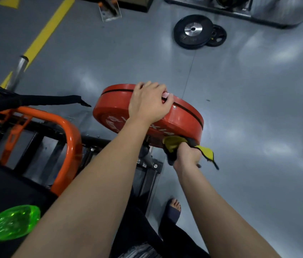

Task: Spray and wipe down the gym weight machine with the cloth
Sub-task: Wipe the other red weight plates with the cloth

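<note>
I see my left hand on top of the red weight plate, fingers curled over its upper rim and gripping it. The plate stands on edge at the end of the machine, beside the orange frame.

My right hand is clenched around the yellow and black cloth, which is pressed against the lower edge of the plate. A loose corner of the cloth hangs out to the right of the fist.

The green spray bottle lies on its side on a black pad at lower left, well apart from both hands.

The floor is smooth grey with a dull sheen and pale patches of reflected light. A yellow line crosses it at upper left. Two black weight plates lie flat and overlapping on the floor at the top, near a dark machine base. One foot in an open-toed dark slipper stands on the floor below the right hand.
</note>
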`<state>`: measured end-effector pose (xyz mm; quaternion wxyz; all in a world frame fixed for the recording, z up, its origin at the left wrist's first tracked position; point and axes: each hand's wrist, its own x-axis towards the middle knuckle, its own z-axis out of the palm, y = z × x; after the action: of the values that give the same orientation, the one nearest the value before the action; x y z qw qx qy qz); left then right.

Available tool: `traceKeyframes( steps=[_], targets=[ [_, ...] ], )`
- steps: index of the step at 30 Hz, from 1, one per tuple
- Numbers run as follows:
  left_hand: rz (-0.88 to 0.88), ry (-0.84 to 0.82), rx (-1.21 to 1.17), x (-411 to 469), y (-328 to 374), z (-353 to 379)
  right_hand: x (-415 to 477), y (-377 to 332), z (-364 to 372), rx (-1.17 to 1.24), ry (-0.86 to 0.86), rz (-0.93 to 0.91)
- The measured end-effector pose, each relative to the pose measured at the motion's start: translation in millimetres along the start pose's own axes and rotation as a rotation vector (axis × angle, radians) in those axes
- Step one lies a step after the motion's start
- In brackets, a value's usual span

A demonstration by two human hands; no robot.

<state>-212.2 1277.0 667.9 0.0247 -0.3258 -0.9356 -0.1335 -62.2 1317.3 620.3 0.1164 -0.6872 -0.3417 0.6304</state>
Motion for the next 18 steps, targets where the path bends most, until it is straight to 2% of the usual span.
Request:
traceKeyframes(
  steps=[4, 6, 12, 14, 16, 18],
  targets=[
    [-0.008, 0.003, -0.007, -1, -1, -2, -47, -5, 26, -0.116, -0.193, -0.101],
    [-0.013, -0.006, -0.012, 0, -4, -4, -43, -9, 27, -0.090, -0.241, -0.113],
    [-0.025, -0.030, -0.038, 2, -12, -7, -2, 2, -2, -0.069, -0.046, -0.082],
    [-0.019, -0.038, -0.047, 1, -12, -6, 12, 2, -13, -0.034, 0.021, -0.009],
    [-0.008, -0.031, -0.054, 2, -13, -6, 18, 1, -14, -0.067, 0.006, 0.044],
    [0.008, -0.030, -0.074, 2, -18, -6, 11, 4, -6, -0.155, -0.034, -0.010]
  ],
)
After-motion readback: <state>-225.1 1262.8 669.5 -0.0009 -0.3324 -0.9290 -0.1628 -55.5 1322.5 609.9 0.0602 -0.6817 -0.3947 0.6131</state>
